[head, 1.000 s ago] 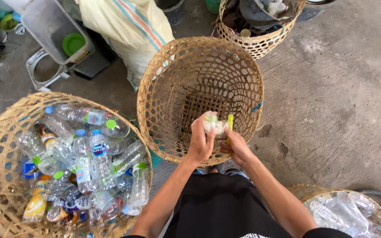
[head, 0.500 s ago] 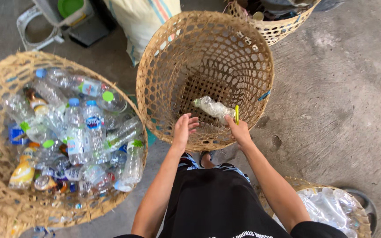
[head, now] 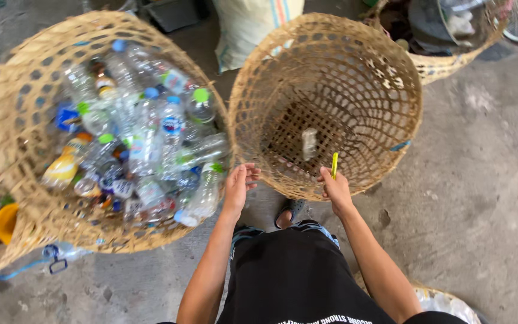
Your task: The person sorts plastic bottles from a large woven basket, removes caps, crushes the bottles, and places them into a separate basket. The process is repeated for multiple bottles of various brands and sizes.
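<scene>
My left hand [head: 238,183] hangs empty, fingers apart, at centre frame; my right hand [head: 335,187] has fingers clamped on a yellow cutter [head: 334,165] beside the woven basket [head: 403,90], a crushed bottle [head: 309,143] inside

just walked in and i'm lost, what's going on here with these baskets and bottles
A person stands over two woven baskets. The left hand is open and empty, at the near rim of the middle basket. The right hand holds a thin yellow tool at that rim. One clear plastic bottle lies at the bottom of that basket. The big basket on the left is full of plastic bottles.
</scene>
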